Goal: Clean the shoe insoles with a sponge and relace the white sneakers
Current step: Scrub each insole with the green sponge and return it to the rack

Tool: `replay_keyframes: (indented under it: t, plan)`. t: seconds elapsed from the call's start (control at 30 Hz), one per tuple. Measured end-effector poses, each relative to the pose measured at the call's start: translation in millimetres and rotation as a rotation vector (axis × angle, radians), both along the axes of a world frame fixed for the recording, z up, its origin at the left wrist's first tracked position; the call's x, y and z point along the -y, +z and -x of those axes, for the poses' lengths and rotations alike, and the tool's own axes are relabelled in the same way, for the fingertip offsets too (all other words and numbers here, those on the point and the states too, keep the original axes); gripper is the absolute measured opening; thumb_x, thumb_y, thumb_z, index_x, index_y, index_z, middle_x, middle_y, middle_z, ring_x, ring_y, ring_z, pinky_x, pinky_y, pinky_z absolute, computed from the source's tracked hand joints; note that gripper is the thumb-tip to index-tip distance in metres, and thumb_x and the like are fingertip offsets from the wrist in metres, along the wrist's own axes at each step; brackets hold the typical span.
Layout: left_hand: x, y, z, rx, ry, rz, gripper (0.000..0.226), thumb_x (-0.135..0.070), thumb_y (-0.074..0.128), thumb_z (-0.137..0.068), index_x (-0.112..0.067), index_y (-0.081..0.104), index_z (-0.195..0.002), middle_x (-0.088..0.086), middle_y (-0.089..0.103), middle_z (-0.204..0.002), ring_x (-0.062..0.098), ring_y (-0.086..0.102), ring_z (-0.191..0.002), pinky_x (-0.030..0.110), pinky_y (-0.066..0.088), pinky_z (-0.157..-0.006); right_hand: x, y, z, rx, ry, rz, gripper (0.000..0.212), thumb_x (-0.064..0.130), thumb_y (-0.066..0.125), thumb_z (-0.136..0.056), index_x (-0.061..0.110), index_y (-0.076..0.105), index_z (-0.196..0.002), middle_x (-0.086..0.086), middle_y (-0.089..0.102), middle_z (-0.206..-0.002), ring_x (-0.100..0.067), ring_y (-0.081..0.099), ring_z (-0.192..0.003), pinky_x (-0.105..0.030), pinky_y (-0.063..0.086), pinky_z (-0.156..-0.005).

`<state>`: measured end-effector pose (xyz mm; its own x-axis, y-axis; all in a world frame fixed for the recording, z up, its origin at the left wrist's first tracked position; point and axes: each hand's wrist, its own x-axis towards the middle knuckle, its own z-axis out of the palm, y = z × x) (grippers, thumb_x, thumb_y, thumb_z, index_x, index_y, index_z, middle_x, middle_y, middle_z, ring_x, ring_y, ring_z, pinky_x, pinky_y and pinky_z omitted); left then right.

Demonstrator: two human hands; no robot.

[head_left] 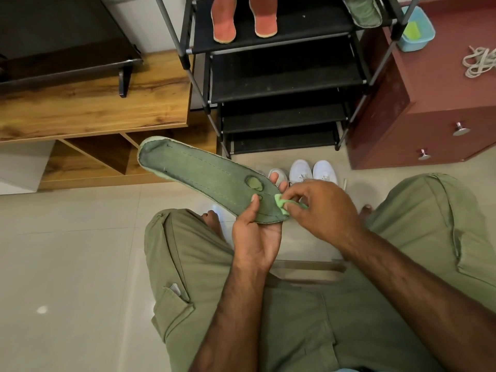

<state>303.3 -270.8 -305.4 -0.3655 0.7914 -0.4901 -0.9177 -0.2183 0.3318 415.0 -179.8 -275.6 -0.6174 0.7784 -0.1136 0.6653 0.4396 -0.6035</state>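
My left hand (255, 234) grips the heel end of a worn green insole (198, 173) that has a hole near the heel and points up to the left. My right hand (324, 208) pinches a small green sponge (280, 203) against the insole's heel edge. A pair of white sneakers (312, 171) stands on the floor just beyond my hands. Two red insoles (243, 20) lie on the black rack's top shelf, with another green insole (361, 9) to their right. White laces (480, 61) lie coiled on the maroon cabinet.
A black shoe rack (281, 76) stands ahead. A wooden TV unit (94, 108) is on the left, a maroon drawer cabinet (418, 124) on the right with a blue tub (414, 29) holding a green sponge. My knees in green trousers flank the tiled floor.
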Motion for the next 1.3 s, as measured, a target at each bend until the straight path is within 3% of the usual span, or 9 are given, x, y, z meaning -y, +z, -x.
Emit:
replay_keyframes:
  t: [0.2,0.33,0.47,0.67,0.77,0.87,1.07,1.2,1.3]
  plan:
    - [3.7,-3.9,-2.0,-0.008,-0.064,0.043,0.047,-0.022,0.035,-0.109,0.005,0.048,-0.146,0.022,0.059,-0.139,0.032,0.06,-0.129,0.046,0.042,-0.117,20.5,5.2,5.4,-0.05,0.163,0.091,0.016,0.035,0.075,-0.087,0.038,0.077,-0.102,0.022,0.065,-0.087,0.003,0.058,-0.075,-0.027,0.052,-0.071]
    - [1.4,0.4,-3.6,0.01,0.004,0.003,0.045,-0.016,0.033,-0.109,0.001,0.044,-0.15,0.021,0.058,-0.144,0.033,0.059,-0.131,0.044,0.052,-0.107,5.5,0.0,5.0,-0.016,-0.04,-0.029,0.015,0.036,0.074,-0.088,0.038,0.076,-0.103,0.017,0.067,-0.091,-0.002,0.055,-0.075,-0.024,0.042,-0.065]
    - [5.6,-2.2,-3.7,-0.02,-0.083,0.049,0.046,-0.023,0.035,-0.109,0.003,0.062,-0.135,0.022,0.059,-0.142,0.032,0.058,-0.131,0.048,0.035,-0.122,26.8,1.2,8.1,-0.084,0.164,0.094,0.015,0.031,0.074,-0.087,0.037,0.076,-0.101,0.018,0.065,-0.087,0.0,0.057,-0.075,-0.024,0.047,-0.067]
    - [1.9,-4.9,-2.0,-0.023,0.004,0.014,0.047,-0.017,0.032,-0.109,0.003,0.041,-0.151,0.022,0.051,-0.151,0.033,0.054,-0.137,0.045,0.043,-0.116,7.8,-5.4,8.1,-0.04,-0.01,0.0,0.013,0.035,0.074,-0.089,0.037,0.074,-0.101,0.017,0.064,-0.091,0.0,0.053,-0.075,-0.025,0.04,-0.067]
    - [5.9,-6.6,-1.2,-0.019,-0.046,0.065,0.049,-0.023,0.036,-0.109,0.004,0.048,-0.148,0.025,0.049,-0.152,0.034,0.049,-0.142,0.046,0.037,-0.12,24.2,-4.7,8.7,-0.083,0.194,0.08,0.014,0.031,0.073,-0.089,0.036,0.075,-0.102,0.018,0.062,-0.089,0.002,0.055,-0.076,-0.024,0.043,-0.068]
    - [3.5,-5.8,-1.0,0.008,-0.01,0.05,0.044,-0.018,0.035,-0.109,0.003,0.066,-0.132,0.024,0.059,-0.143,0.032,0.061,-0.129,0.044,0.046,-0.113,10.4,-5.7,5.9,-0.048,0.094,0.045,0.015,0.035,0.073,-0.089,0.037,0.074,-0.104,0.015,0.065,-0.094,-0.002,0.058,-0.082,-0.03,0.05,-0.071]
    - [5.4,-2.5,-1.4,0.005,-0.027,0.063,0.044,-0.021,0.034,-0.11,0.002,0.057,-0.139,0.021,0.054,-0.149,0.033,0.051,-0.141,0.044,0.049,-0.11,21.0,-8.0,5.1,-0.083,0.195,0.082,0.014,0.031,0.073,-0.089,0.036,0.073,-0.102,0.018,0.063,-0.091,0.001,0.057,-0.08,-0.027,0.048,-0.072]
    - [1.9,-5.1,1.1,-0.019,0.002,0.07,0.046,-0.021,0.031,-0.111,0.002,0.048,-0.147,0.018,0.052,-0.152,0.033,0.046,-0.145,0.047,0.041,-0.117,3.5,-10.9,2.4,-0.062,0.043,0.039,0.013,0.037,0.074,-0.088,0.038,0.074,-0.1,0.017,0.066,-0.09,0.0,0.055,-0.073,-0.028,0.049,-0.069]
    - [5.4,-1.5,-0.7,-0.014,-0.006,0.083,0.044,-0.021,0.033,-0.111,0.001,0.064,-0.133,0.019,0.062,-0.141,0.031,0.059,-0.132,0.044,0.049,-0.111,20.1,-11.4,4.4,-0.098,0.145,0.081,0.014,0.033,0.073,-0.088,0.036,0.073,-0.102,0.017,0.065,-0.092,0.0,0.059,-0.08,-0.028,0.052,-0.072]
